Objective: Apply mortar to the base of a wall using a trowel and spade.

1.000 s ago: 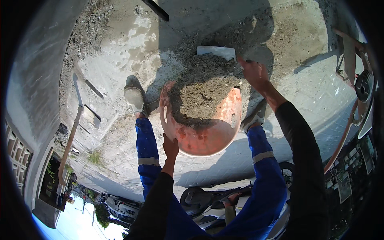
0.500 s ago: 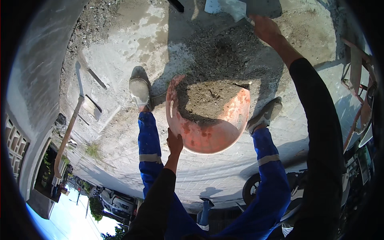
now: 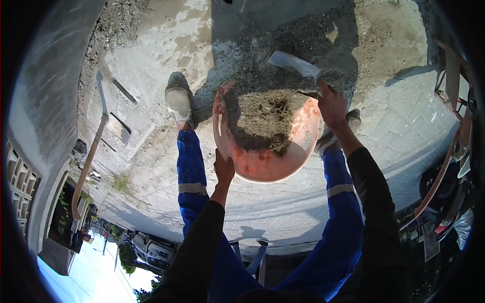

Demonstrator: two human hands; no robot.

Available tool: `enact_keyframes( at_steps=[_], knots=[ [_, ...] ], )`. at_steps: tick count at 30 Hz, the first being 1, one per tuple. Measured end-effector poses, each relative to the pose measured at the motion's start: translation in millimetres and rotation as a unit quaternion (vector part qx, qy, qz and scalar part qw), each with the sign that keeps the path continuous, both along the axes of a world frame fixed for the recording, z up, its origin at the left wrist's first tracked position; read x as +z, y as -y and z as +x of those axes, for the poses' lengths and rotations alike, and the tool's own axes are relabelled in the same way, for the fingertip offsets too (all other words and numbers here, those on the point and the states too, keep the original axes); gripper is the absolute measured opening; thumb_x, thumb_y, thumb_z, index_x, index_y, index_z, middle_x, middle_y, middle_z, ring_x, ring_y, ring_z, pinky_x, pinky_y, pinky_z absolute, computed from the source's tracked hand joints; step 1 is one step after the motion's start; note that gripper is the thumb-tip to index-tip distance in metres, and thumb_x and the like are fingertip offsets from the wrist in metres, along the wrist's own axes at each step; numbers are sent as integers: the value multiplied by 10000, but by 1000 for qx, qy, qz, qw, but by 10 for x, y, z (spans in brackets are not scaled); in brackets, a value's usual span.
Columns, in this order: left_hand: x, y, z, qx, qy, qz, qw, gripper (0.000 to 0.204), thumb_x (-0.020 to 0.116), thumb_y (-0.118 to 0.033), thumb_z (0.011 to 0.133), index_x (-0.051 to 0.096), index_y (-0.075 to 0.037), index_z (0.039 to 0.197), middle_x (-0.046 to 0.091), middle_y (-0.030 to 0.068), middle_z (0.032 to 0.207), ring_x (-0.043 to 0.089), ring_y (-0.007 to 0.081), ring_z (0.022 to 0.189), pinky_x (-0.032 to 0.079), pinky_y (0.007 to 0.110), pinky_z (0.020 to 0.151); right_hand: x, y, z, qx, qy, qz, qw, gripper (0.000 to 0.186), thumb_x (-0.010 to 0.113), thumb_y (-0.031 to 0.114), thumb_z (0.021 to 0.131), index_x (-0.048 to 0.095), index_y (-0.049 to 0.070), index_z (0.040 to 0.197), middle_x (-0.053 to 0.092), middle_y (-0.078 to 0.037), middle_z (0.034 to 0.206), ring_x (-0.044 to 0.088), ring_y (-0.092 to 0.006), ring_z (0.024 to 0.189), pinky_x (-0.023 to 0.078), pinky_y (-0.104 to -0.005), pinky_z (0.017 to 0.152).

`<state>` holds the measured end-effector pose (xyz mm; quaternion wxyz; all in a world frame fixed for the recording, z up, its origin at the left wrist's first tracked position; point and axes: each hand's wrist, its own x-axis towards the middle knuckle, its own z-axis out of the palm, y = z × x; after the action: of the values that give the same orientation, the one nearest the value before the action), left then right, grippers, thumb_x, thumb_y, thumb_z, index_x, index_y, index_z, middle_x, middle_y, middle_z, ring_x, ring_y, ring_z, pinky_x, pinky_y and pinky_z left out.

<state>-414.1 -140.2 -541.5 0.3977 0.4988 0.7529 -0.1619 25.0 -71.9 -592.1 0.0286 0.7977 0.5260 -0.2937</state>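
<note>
My right hand [image 3: 332, 105] is closed on the handle of a metal scraper, whose pale flat blade [image 3: 292, 63] is over dark loose dirt [image 3: 252, 65] just beyond a pan. The pan [image 3: 268, 167] is scuffed reddish plastic with slotted sides and stands between my feet, holding soil and debris [image 3: 257, 113]. My left hand [image 3: 223, 167] grips its rim at the lower left, fingers wrapped on the edge.
A long-handled tool [image 3: 91, 166] lies at the left beside a wall [image 3: 40, 101]. Rusty metal equipment [image 3: 444, 151] stands at the right. A person's legs [image 3: 260, 255] and a parked vehicle [image 3: 151, 250] show near the lower edge.
My right hand swung the scraper forward, away from me, then brought it back down toward the pan. Dark clumps now show on the pan's soil. My left hand stays on the rim.
</note>
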Motion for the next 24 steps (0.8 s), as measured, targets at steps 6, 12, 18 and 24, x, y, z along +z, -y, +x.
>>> enact_keyframes(
  at_steps=[6,12,18,24],
  knots=[
    [-4,-38,270,-8,4,9,1000,710,646,-91,885,344,31,1516,657,329,1200,659,478,1080,527,530,947,-361,-297,552,-119,-5,-48,992,437,568,92,878,569,121,1314,706,-286,934,688,-491,918,542,-602,781],
    [68,-47,430,-14,33,30,999,657,637,-64,870,389,30,1472,693,321,1074,685,486,968,562,530,834,-238,670,-538,71,-70,-100,990,436,542,91,911,567,196,1333,705,-148,893,718,-342,706,558,-514,597],
    [94,-134,219,-6,30,46,998,664,647,-66,869,392,37,1473,679,327,1134,674,487,1017,553,524,857,67,448,-426,-92,-50,-13,994,336,677,167,884,557,130,1195,709,-182,884,708,-415,778,563,-537,630],
    [-58,-122,232,-3,57,49,997,553,674,-57,836,487,6,1353,684,300,1130,670,471,1059,556,512,902,-432,-563,-179,-131,-70,21,989,399,667,164,905,541,74,1273,718,-257,931,698,-466,870,553,-581,724]
  ],
)
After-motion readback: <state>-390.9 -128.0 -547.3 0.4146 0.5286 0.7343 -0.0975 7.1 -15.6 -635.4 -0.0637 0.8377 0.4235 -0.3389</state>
